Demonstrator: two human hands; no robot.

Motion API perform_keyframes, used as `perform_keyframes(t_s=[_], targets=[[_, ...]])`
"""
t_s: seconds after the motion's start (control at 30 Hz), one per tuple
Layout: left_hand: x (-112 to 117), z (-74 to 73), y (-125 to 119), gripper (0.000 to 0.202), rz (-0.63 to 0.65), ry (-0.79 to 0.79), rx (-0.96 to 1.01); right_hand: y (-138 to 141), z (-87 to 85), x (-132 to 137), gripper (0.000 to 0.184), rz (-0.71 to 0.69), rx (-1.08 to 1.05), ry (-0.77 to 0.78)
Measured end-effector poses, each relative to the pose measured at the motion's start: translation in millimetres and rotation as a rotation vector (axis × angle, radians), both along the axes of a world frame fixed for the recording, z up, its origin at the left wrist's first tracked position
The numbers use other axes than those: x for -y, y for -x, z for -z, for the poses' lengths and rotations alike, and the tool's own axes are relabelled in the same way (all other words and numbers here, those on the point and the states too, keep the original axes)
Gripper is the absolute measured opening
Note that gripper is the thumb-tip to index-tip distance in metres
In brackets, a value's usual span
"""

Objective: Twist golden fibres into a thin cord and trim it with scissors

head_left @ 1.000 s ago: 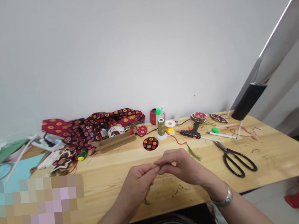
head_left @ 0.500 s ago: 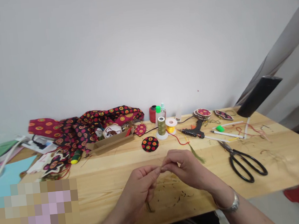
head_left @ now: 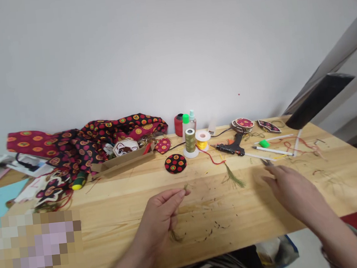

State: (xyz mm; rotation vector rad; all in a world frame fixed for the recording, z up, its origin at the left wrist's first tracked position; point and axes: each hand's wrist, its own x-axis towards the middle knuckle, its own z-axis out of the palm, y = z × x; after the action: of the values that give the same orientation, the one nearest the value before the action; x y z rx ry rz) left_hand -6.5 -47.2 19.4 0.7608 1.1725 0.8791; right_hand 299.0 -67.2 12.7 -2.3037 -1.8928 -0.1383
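Observation:
My left hand is closed in a pinch on a small bundle of olive thread; one end pokes out at the fingertips and the tail hangs below the palm. My right hand lies out to the right, low over the wooden table, fingers stretched and blurred, holding nothing that I can see. It covers the black scissors, of which only the blade tip shows. A loose olive tassel lies between the hands.
At the back are patterned red-and-black fabric, a cardboard tray, a round fabric disc, thread spools, a glue gun and white pens. A black bar juts in at right.
My hands were together, both pinching the thread. My right hand has let go and swung right over the scissors; the left keeps the thread. The view has shifted right.

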Motion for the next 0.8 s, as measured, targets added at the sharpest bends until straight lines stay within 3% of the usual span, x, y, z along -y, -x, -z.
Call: perform_keyframes(t_s=[0.13,0.3,0.43,0.67,0.8], targets=[[-1,1.2,0,0.034,-0.029,0.011,-0.017,-48,26.0,23,0.027,0.127,0.077,0.241],[-2,1.8,-1,0.036,-0.035,0.014,-0.057,-68,42.1,33,0.035,0.097,0.098,0.164],[-4,3.0,0,0.038,-0.037,0.022,-0.079,-77,44.6,32,0.035,0.081,0.100,0.086],[-5,4.0,3,0.040,-0.034,-0.003,-0.098,-80,33.5,29,0.025,0.075,-0.025,0.242],[-4,1.7,1,0.040,-0.032,-0.005,-0.088,-76,31.2,29,0.027,0.101,0.028,0.286]])
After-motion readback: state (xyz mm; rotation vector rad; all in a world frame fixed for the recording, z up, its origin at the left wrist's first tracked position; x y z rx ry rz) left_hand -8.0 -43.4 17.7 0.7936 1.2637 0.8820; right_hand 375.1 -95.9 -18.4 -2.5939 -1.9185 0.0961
